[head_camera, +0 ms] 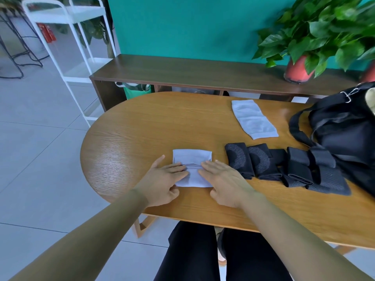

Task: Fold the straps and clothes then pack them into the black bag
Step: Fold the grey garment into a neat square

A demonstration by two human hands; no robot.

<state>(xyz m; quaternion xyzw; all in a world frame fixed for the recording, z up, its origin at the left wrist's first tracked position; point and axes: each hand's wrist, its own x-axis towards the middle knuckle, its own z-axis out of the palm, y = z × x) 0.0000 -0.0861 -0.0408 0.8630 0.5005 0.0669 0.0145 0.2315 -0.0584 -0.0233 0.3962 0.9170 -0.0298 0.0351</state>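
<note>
A small folded light-grey cloth (191, 158) lies on the wooden table (142, 134) right in front of me. My left hand (165, 179) lies flat on its left side, fingers straight and pressing the fold. My right hand (225, 179) presses flat on its right side. A second light-grey cloth (253, 118) lies unfolded farther back. Several folded black straps (284, 167) sit in a row to the right. The black bag (343, 134) stands at the table's right edge, its strap looped toward the cloths.
A dark wooden bench (192, 72) runs behind the table, with a potted plant (298, 72) on its right end. A white metal rack (67, 37) stands on the tiled floor at the left. My legs are under the table's near edge.
</note>
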